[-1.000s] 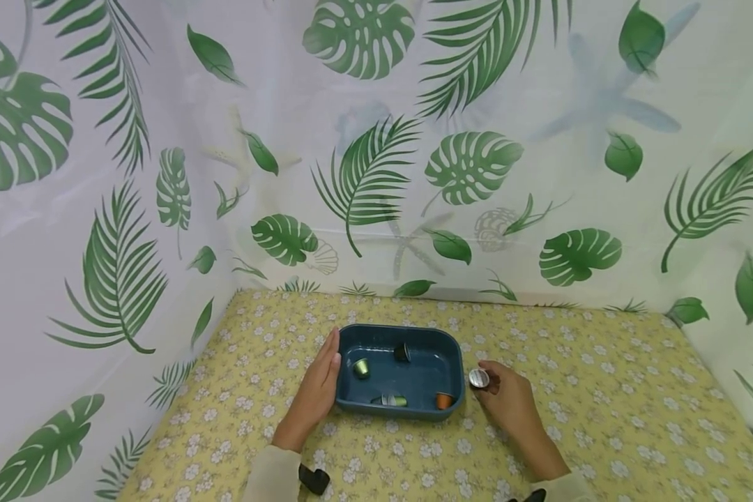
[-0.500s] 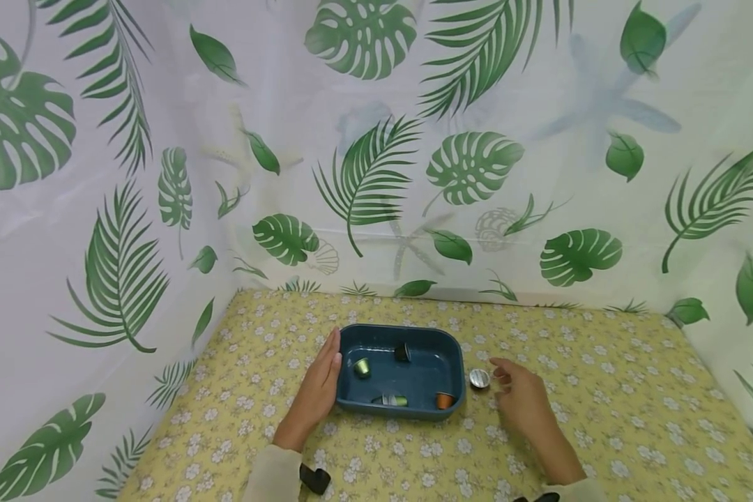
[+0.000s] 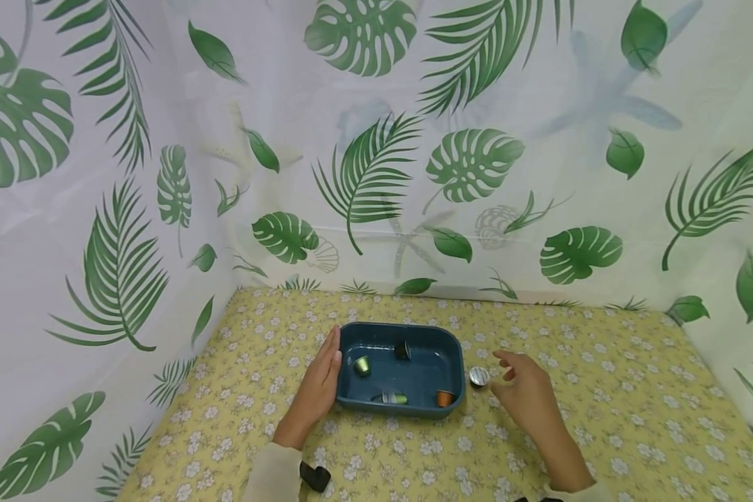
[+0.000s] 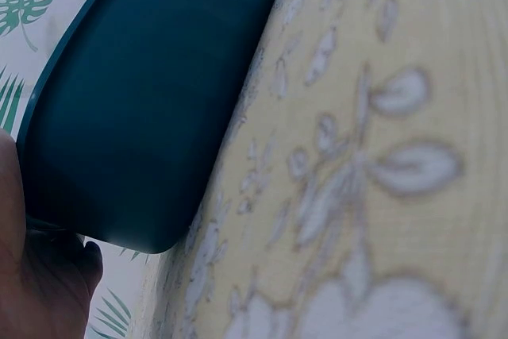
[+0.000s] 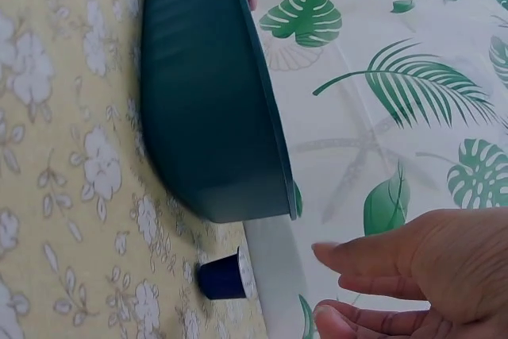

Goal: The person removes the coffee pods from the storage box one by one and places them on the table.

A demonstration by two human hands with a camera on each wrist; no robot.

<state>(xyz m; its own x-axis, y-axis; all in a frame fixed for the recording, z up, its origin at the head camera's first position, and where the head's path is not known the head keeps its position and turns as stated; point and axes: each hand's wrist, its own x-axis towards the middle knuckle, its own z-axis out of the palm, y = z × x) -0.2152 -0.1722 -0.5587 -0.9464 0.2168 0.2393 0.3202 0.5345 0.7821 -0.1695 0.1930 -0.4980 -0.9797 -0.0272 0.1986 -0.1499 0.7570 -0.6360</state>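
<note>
A dark blue coffee capsule [image 5: 224, 275] with a silver lid [image 3: 479, 377] stands lid up on the table, just right of a blue rectangular dish [image 3: 400, 410]. My right hand [image 3: 527, 390] is beside the capsule, its fingers loosely bent and holding nothing; a small gap separates them in the right wrist view. My left hand [image 3: 316, 383] rests against the dish's left end with its fingers straight. Inside the dish lie a green capsule [image 3: 362, 367], a black capsule [image 3: 402, 350], an orange capsule [image 3: 444, 399] and a light green capsule [image 3: 394, 399] near the front wall.
A yellow floral cloth [image 3: 602, 390] covers the table under everything. White sheeting with green leaf prints [image 3: 376, 265] rises behind the table and along both sides.
My right hand has let go of the blue capsule and drawn back to the right. The capsule stays standing beside the dish. My left hand and the dish have not moved.
</note>
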